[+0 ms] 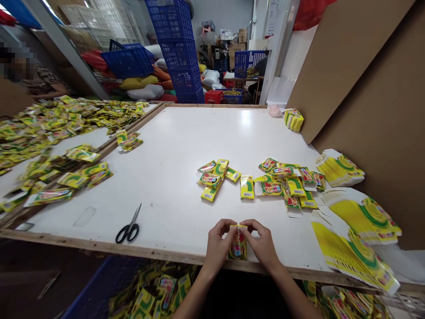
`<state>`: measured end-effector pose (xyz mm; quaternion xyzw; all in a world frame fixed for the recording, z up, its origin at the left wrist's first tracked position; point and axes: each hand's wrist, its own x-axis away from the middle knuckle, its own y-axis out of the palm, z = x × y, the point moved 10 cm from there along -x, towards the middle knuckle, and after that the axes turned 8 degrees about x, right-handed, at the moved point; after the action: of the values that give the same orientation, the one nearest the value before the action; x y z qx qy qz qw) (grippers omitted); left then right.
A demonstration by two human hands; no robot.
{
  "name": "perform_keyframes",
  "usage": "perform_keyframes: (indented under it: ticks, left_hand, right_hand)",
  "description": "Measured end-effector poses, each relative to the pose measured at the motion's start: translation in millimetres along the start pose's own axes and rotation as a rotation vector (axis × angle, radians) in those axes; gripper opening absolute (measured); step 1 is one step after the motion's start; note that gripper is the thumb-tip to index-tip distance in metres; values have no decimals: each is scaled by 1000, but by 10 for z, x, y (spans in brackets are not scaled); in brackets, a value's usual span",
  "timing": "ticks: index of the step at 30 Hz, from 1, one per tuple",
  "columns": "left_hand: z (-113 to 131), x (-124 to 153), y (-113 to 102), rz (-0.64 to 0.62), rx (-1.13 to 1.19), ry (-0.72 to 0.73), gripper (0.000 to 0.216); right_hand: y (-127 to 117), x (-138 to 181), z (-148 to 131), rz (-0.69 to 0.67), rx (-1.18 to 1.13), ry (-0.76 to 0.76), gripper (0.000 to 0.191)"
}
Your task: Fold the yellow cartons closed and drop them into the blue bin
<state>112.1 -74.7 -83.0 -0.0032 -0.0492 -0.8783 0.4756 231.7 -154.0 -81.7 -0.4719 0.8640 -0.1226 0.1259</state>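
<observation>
Both hands hold one small yellow packet box [237, 246] at the near edge of the white table [186, 146]. My left hand [217, 246] pinches its left top corner. My right hand [262, 246] pinches the right top corner. The fingers of both are closed on the box's upper flap. Just beyond lie several small yellow boxes [215, 177] in a loose cluster, with more of them [288, 181] to the right.
Black scissors [129, 228] lie near the front left edge. Stacks of flat yellow box blanks [358, 230] fan out at right, beside brown cardboard sheets [365, 75]. A blue bin of packets [152, 292] sits below the table. Another table at left holds many packets [49, 128].
</observation>
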Motion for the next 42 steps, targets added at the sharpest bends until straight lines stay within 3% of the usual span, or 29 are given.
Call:
perform_keyframes:
  ticks: [5, 10, 13, 15, 18, 22, 24, 26, 29, 33, 36, 39, 42]
  left_hand:
    - [-9, -24, 1, 4, 32, -16, 15]
    - [-99, 21, 67, -90, 108, -69, 18]
    - [-61, 40, 13, -80, 78, -52, 18]
    - [52, 76, -164, -15, 8, -25, 19]
    - [353, 217, -624, 92, -137, 6, 23]
    - [743, 483, -1165, 54, -451, -41, 27]
    - [883, 593, -1351, 82, -563, -38, 27]
    - [910, 642, -1398, 111, -595, -32, 28]
    - [680, 555, -1148, 57, -499, -49, 28]
    - [175, 246, -594, 17, -135, -70, 38]
    - [-92, 46, -251, 55, 165, -67, 54]
    - [-151, -22, 18, 16, 320, -48, 52]
    - [-94, 12, 163, -51, 326, -45, 48]
  right_hand:
    - [-4, -33, 15, -13, -38, 35, 21]
    - [12, 72, 26, -40, -71, -3, 19]
    - [-7, 51, -3, -52, -34, -46, 21]
    - [-61, -51, -19, -25, 29, -72, 22]
    - [-176, -329, -5, 82, 182, -87, 24]
    - [-189, -773, 28, 224, 427, -108, 27]
    - [-148, -946, 70, 275, 455, -85, 31]
    - [-110, -1049, 107, 301, 411, -61, 31]
    - [-103, -1026, 124, 297, 328, -51, 29]
    - [-142, -634, 161, 225, 166, -7, 32]
    - [60, -190, 266, 26, -375, 114, 33]
    - [237, 168, 267, -83, -546, 189, 28]
    - [167, 278, 269, -1, -471, 193, 31]
